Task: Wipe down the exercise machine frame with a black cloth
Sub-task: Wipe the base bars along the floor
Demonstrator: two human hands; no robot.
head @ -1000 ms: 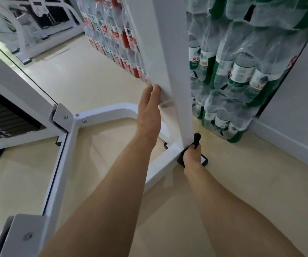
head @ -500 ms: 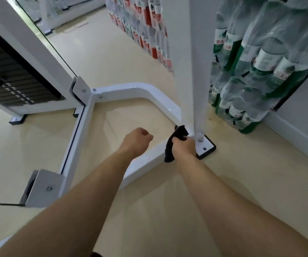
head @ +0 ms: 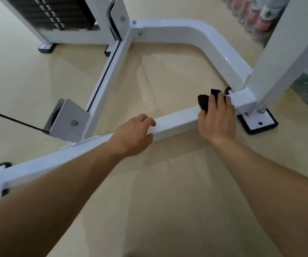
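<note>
— Both hands have dropped since a second ago: then the left hand (head: 133,135) lay flat on the white upright post (head: 283,52) and the right hand (head: 217,120) was down at the post's foot. Where are they now?

— On the low horizontal bar (head: 175,123) of the exercise machine frame (head: 169,31), the one that runs along the floor (head: 168,191) to the base of the post. The left hand rests on top of it, fingers (head: 148,120) curled over the far edge, thumb on the near face.

— And the black cloth (head: 205,102)?

— Under the right hand, bunched on the top of that same bar, just beside the joint with the post. The right fingers (head: 221,101) lie loosely spread and press the cloth down on the metal; dark folds stick out past the fingertips and to their left.

— Are the two hands touching?

— No, a bare stretch of white bar lies between them.

— What else is around?

— A black-edged foot plate (head: 258,123) with a bolt hole sits on the floor just right of the right hand. Behind, the frame curves round to a bolted joint, and a grey pulley bracket (head: 68,120) stands on the middle rail with a thin black cable (head: 10,119) running off to the left. A dark weight stack (head: 51,13) shows at the top left, and blurred packs of bottles (head: 251,15) at the top right.
</note>
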